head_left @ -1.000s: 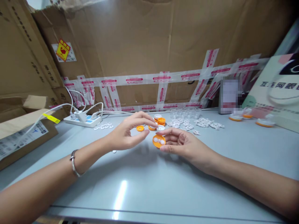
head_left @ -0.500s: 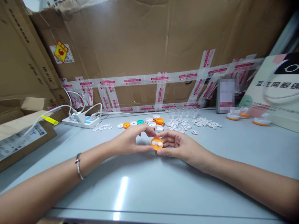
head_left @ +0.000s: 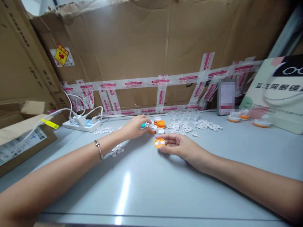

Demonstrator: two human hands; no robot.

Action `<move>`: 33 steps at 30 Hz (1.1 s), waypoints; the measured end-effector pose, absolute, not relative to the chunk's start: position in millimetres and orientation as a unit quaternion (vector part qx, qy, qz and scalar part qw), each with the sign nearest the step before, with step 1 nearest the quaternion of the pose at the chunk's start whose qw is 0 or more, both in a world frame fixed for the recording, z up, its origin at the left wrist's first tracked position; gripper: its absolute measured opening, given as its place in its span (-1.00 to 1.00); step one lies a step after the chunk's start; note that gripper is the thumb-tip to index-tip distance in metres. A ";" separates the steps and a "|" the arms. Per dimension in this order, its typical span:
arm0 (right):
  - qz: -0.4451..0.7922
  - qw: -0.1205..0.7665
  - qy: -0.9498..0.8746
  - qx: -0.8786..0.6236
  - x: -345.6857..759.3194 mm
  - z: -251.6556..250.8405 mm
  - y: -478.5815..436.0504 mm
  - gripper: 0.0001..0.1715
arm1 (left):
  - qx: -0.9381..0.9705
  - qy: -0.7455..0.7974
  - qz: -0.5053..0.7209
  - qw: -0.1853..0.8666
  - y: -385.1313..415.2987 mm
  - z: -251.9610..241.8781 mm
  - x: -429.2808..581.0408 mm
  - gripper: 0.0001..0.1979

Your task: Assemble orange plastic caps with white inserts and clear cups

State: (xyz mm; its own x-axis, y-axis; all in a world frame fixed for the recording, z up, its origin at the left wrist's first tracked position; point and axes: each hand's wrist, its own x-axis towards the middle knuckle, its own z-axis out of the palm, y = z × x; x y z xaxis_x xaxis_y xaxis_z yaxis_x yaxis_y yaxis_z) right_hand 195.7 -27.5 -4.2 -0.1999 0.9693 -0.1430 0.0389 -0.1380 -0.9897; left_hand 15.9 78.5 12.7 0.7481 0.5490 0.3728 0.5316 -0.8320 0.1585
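Steadiness looks like the main thing for the right hand [head_left: 180, 147]: its grip is closed lightly around the orange cap [head_left: 159, 142], thumb on the far rim and fingertips on the near one, with the cap low over the desk [head_left: 151, 183] or resting on it, open side up. Two small white discs lie inside the cap, so in my judgement it should be kept level and pinched only by the rim, to stop the discs sliding or tipping out. The left hand [head_left: 134, 126] reaches across to the cluster of small caps [head_left: 158, 123] toward the back of the desk, its fingertips at a teal cap [head_left: 143, 125] on the cluster's left edge. The fingers are loosely curled and only partly open, and I cannot tell whether they have pinched the teal cap or merely touch it. A clean pick there would call for a fingertip pinch on one cap alone, since the orange and white caps sit just beside it and could be knocked. A heap of loose white discs [head_left: 189, 126] lies to the right of the cluster, and a few more discs [head_left: 116, 150] lie near the left forearm. A white power strip [head_left: 81, 125] sits at the back left, in front of the taped cardboard wall [head_left: 142, 47].
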 end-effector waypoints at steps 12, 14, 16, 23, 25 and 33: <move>0.601 0.412 -0.492 -0.476 200.7 -7.4 -26.2 -0.42 | 0.861 0.277 0.261 0.337 66.1 20.0 16.3 -0.83; 0.606 0.415 -0.483 -0.476 200.8 -9.2 -25.6 -0.42 | 0.807 0.269 0.255 0.460 61.4 18.6 12.1 -0.82; 0.613 0.417 -0.476 -0.473 200.7 -10.8 -24.9 -0.41 | 0.776 0.262 0.257 0.513 58.4 15.5 9.4 -0.83; 0.607 0.429 -0.498 -0.447 202.3 -9.8 -26.3 -0.45 | 0.774 0.233 0.254 0.531 48.5 17.4 13.4 -0.74; 0.592 0.431 -0.510 -0.452 202.7 -8.4 -27.6 -0.46 | 0.792 0.224 0.240 0.515 45.9 19.7 14.6 -0.70; 0.543 0.448 -0.536 -0.466 202.2 -6.3 -28.6 -0.53 | 0.811 0.255 0.231 0.473 40.1 23.1 17.1 -0.69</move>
